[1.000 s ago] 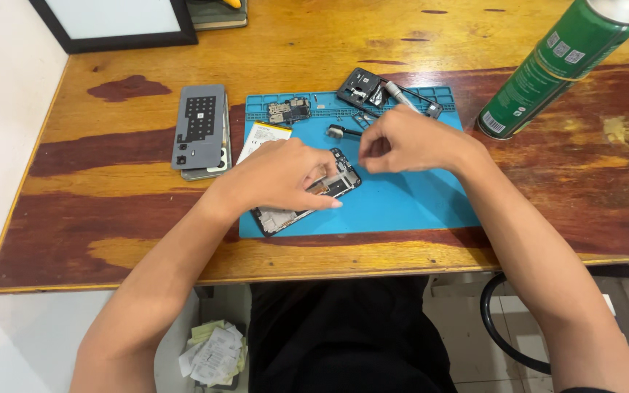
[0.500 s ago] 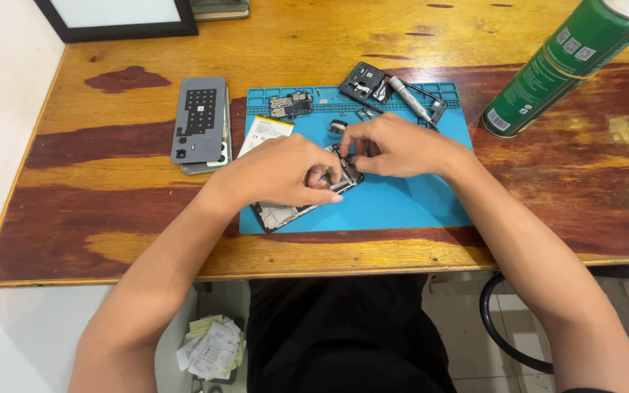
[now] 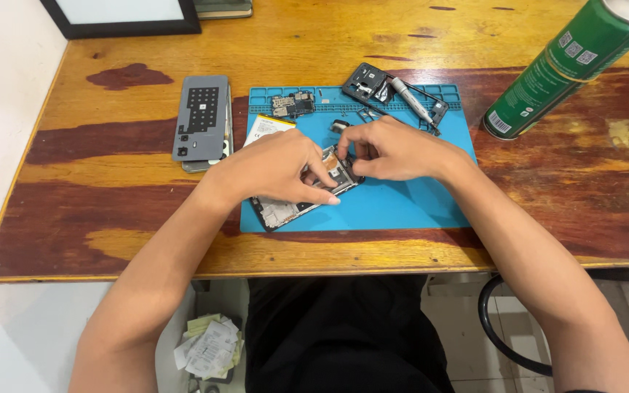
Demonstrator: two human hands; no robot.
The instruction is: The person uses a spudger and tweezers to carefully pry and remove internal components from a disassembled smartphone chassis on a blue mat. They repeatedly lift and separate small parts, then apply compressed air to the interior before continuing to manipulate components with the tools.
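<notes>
A blue work mat [image 3: 402,196] lies at the frame's centre on a wooden table [image 3: 111,240]. There the left hand [image 3: 274,169] grips an opened phone [image 3: 296,204] under its fingers, while the right hand [image 3: 394,149] pinches at its upper end.

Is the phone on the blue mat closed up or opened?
Opened: the phone frame under both hands shows bare internals, and its grey back cover lies apart.

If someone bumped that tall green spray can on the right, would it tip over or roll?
The green spray can looks tall and narrow on a small base, so a knock would probably topple it. Being round, it would likely roll across the wooden table. How full or heavy it is cannot be told.
</notes>
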